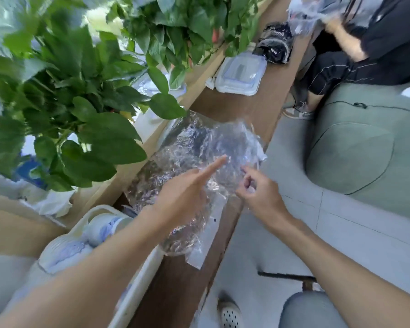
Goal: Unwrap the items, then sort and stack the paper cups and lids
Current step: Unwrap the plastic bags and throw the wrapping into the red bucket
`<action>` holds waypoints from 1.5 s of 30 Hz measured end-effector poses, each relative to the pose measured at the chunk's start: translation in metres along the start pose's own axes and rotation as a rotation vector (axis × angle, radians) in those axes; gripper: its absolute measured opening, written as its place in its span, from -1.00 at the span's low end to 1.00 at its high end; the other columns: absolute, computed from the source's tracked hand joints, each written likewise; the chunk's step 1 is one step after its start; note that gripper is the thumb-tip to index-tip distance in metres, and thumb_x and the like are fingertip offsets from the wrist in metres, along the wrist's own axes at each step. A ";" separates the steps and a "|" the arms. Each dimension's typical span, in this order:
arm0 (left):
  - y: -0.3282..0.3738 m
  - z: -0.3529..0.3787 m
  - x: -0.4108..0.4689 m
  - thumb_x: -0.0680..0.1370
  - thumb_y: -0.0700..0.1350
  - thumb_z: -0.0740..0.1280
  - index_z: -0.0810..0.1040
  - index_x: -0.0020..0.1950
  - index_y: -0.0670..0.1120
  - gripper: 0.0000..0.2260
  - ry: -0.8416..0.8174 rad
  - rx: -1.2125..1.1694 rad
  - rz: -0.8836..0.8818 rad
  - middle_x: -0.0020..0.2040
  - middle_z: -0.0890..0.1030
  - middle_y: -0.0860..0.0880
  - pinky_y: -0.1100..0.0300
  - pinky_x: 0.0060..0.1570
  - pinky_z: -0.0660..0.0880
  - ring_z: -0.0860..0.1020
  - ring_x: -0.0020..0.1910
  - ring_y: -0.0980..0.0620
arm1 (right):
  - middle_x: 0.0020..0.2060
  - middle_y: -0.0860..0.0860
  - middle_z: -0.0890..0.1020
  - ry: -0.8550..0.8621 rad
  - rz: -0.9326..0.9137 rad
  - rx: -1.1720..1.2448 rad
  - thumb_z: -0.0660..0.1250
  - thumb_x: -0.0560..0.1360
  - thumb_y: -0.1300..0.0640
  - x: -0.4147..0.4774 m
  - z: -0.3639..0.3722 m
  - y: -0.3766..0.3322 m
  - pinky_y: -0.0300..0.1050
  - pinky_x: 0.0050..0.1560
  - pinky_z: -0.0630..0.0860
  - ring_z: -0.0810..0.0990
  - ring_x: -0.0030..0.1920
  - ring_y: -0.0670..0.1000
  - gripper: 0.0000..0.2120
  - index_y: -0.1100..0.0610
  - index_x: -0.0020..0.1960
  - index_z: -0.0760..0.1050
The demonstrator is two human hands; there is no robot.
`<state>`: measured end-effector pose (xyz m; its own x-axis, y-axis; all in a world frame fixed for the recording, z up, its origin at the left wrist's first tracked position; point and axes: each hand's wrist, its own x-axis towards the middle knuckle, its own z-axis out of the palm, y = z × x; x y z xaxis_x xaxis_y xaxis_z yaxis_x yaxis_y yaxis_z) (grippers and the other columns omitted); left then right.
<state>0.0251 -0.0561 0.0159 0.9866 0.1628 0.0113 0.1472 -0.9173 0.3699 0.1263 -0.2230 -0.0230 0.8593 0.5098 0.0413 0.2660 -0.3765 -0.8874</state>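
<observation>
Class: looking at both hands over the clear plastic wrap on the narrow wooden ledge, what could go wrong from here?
1. The clear plastic wrap already overhangs the ledge's floor-side edge; a tug from the right hand might pull it, and anything inside, off.
2. The plant leaves crowd the left hand, which may snag them.

plastic wrap (194,147) on counter (258,107), plants (81,91) left, container (240,75) behind

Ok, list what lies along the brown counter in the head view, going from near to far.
Crinkled clear plastic wrap under the left hand and right hand → clear lidded food container → black bundle in plastic.
</observation>
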 end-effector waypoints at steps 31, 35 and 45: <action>0.391 0.075 -0.197 0.56 -0.11 0.39 0.54 0.32 0.12 -0.66 -0.278 -0.447 0.639 -0.10 0.61 0.02 0.44 -0.38 0.38 0.45 -0.45 0.26 | -0.28 -0.17 0.54 0.902 0.247 0.043 0.30 0.52 0.33 -0.483 -0.265 -0.012 -0.47 -0.17 0.41 0.49 -0.30 -0.08 -0.61 -0.06 0.24 0.48; 0.468 0.105 -0.223 0.53 -0.12 0.41 0.55 0.32 0.10 -0.64 -0.308 -0.475 0.756 -0.12 0.65 -0.03 0.01 -0.31 0.57 0.40 -0.51 0.08 | -0.23 -0.18 0.50 1.076 0.316 -0.021 0.30 0.51 0.34 -0.562 -0.304 -0.003 -0.48 -0.23 0.35 0.40 -0.37 -0.19 -0.58 -0.16 0.16 0.49; 0.681 0.209 -0.346 0.51 -0.20 0.33 0.40 0.41 0.12 -0.51 -0.480 -0.531 0.967 -0.21 0.52 0.03 0.25 -0.34 0.35 0.42 -0.47 0.15 | -0.29 -0.07 0.40 1.450 0.586 -0.054 0.29 0.56 0.23 -0.785 -0.393 0.069 -0.36 -0.47 0.40 0.32 -0.44 -0.11 -0.62 -0.05 0.33 0.45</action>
<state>-0.2011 -0.8132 0.0694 0.6151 -0.7652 0.1901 -0.6044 -0.3027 0.7369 -0.3582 -0.9529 0.0642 0.5074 -0.8522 0.1281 -0.2558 -0.2909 -0.9219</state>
